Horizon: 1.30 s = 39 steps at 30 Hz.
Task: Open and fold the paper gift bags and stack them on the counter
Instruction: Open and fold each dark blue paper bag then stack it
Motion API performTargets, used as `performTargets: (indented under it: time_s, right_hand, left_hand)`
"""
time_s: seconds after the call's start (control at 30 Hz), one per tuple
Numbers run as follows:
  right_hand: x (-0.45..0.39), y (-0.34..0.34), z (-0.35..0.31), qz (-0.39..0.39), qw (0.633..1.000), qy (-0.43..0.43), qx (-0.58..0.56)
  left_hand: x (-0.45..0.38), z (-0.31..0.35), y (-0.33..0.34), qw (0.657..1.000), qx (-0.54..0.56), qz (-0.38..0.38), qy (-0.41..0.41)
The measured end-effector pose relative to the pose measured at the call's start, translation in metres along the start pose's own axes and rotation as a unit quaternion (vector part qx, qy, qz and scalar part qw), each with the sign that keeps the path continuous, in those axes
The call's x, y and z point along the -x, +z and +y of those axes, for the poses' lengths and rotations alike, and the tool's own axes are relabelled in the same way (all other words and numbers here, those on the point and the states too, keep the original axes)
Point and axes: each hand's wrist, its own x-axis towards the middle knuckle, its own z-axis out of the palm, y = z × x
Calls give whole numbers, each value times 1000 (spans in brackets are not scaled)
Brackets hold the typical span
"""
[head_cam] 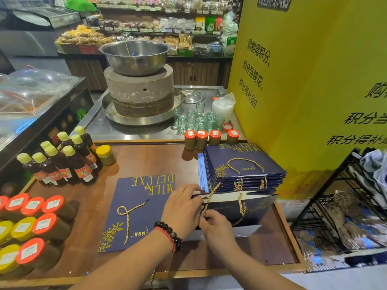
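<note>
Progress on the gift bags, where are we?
Done: one navy bag lies flat alone on the counter. In hand: the left hand and right hand both grip an opened bag at its rim and cord. Left: apparently the tall pile of flat bags behind it, though whether that pile is finished or waiting is unclear.

Bare counter [150,162] between bottles [62,162], jars [202,139]

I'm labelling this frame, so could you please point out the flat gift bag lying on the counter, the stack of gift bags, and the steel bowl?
flat gift bag [134,218]: head view, on its navy front face.
stack of gift bags [243,162]: head view, on the top bag's face.
steel bowl [135,56]: head view, on its inner wall.
</note>
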Motion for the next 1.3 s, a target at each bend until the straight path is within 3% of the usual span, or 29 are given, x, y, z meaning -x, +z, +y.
performTargets:
  time_s: [0.37, 0.9, 1.0, 1.07, 1.13, 1.2, 1.23, 1.3]
  right_hand:
    - [26, 16, 11, -105, 990, -25, 87]
    - [34, 14, 37, -93, 991, 11, 96]
    - [33, 2, 30, -108, 979, -23, 169]
    - [31, -17, 17, -72, 970, -79, 220]
    - [28, -42, -2, 26, 965, -181, 189]
    - [18, -69, -17, 132, 932, -292, 172]
    - [9, -83, -27, 161, 925, -304, 164]
    - [-11, -108, -48, 174, 940, -233, 181]
  left_hand:
    - [-2, 1, 1, 998, -9, -31, -47]
    - [-5, -1, -2, 999, -12, -27, -35]
    - [-5, -2, -3, 1000, -4, -15, -21]
    - [-3, -4, -2, 1000, 9, -7, -6]
    - [-1, -5, -1, 1000, 9, -5, 5]
    - [0, -3, -1, 1000, 4, -5, 4]
    - [1, -2, -2, 1000, 2, -7, 3]
    - [2, -1, -2, 1000, -2, -9, 2]
